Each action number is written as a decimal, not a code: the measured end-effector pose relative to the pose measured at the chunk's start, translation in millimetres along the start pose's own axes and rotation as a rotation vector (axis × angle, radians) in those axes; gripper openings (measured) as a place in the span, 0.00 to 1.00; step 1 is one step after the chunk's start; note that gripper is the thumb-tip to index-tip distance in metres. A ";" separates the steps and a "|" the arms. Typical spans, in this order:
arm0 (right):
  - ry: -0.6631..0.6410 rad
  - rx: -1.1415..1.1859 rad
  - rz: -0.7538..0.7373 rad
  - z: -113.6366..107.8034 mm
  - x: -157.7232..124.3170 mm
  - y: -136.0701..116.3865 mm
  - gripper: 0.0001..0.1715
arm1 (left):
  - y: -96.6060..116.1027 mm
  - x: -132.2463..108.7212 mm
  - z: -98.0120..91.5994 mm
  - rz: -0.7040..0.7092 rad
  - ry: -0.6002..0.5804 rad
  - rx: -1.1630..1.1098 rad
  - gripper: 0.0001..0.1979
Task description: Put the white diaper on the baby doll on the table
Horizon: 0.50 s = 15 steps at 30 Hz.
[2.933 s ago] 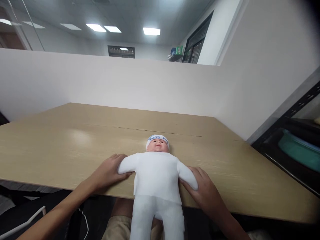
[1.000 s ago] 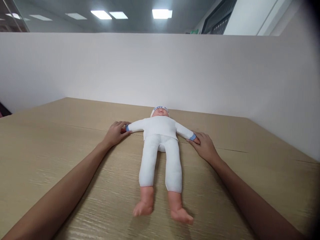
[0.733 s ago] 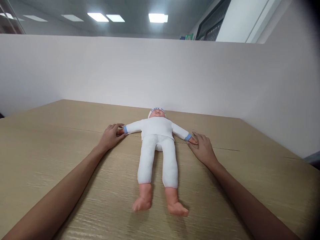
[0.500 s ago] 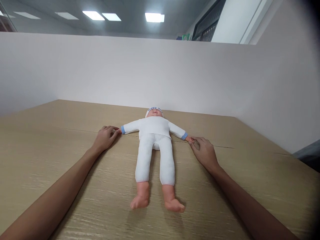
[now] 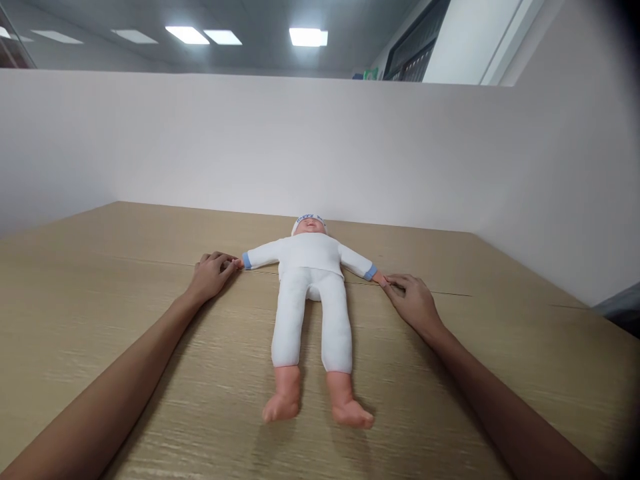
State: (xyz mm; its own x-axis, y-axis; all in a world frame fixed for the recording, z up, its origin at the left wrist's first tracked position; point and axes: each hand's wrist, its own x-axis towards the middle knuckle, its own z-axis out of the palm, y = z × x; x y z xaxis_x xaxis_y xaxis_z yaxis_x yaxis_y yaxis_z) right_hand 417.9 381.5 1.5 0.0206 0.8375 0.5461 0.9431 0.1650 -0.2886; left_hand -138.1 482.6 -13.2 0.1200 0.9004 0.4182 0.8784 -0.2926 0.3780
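Note:
A baby doll (image 5: pixel 311 260) lies on its back on the wooden table, its head away from me and its bare feet toward me. It wears a white top and trousers with blue cuffs, and a white cap with blue lettering. Both of its arms are stretched out sideways. At the left, my left hand (image 5: pixel 213 275) pinches the doll's hand between thumb and fingers. On the other side my right hand (image 5: pixel 413 303) is closed on the doll's other hand in the same way. My fingers partly cover both doll hands.
The wooden table (image 5: pixel 165 373) has thin seams running across it. A white wall panel (image 5: pixel 280 147) rises behind its far edge, and another wall borders the right side. Something dark grey (image 5: pixel 623 307) shows at the right edge.
Almost nothing differs. My right hand and the doll's feet appear very slightly shifted to the right; both hands keep their hold on the doll's hands.

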 end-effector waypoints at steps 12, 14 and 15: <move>-0.064 -0.199 -0.056 -7.2 -9.0 -19.4 0.25 | 6.2 -1.9 -3.8 -0.069 -0.021 -0.021 0.29; -0.070 -0.210 -0.052 -6.7 -9.2 -20.4 0.24 | 7.1 -2.0 -3.9 -0.077 -0.023 -0.028 0.30; -0.069 -0.210 -0.047 -6.0 -9.3 -20.1 0.24 | 7.3 -1.8 -3.9 -0.079 -0.024 -0.033 0.30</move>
State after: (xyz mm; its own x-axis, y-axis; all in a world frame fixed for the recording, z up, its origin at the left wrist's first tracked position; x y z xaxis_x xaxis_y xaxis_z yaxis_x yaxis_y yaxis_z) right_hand 400.8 367.3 7.0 -0.0412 0.8664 0.4976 0.9910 0.0988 -0.0901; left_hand -133.8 477.5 -7.9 0.0623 0.9284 0.3664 0.8699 -0.2305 0.4360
